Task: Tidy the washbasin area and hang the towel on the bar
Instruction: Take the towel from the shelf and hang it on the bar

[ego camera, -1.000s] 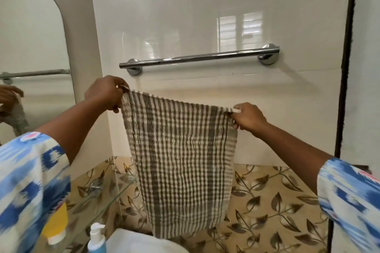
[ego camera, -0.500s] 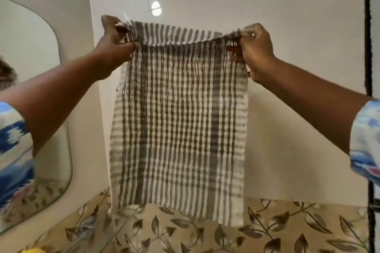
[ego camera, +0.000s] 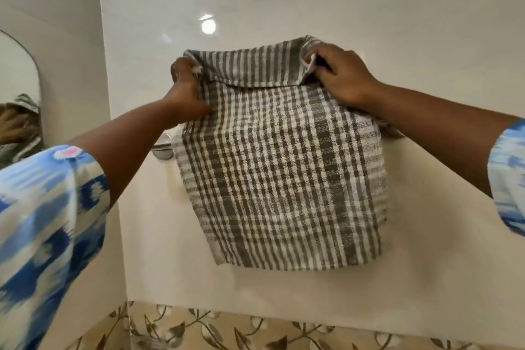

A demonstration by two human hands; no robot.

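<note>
A grey and white checked towel (ego camera: 281,167) hangs in front of the white wall, its lower part draped down over the chrome towel bar (ego camera: 162,148). Only the bar's left end and mount show; the rest is hidden behind the cloth. The towel's top edge is folded forward above the bar. My left hand (ego camera: 186,91) grips the upper left corner of the towel. My right hand (ego camera: 339,74) pinches the upper right corner, holding the fold up against the wall.
A mirror (ego camera: 20,88) sits on the left wall and reflects a hand and the towel. Glossy white tiles (ego camera: 426,37) cover the wall, with a band of leaf-patterned tiles (ego camera: 255,329) along the bottom. The washbasin is out of view.
Both hands raised the towel from below the bar to above it, then brought it forward against the wall. The towel now covers the bar, and its top edge is folded over.
</note>
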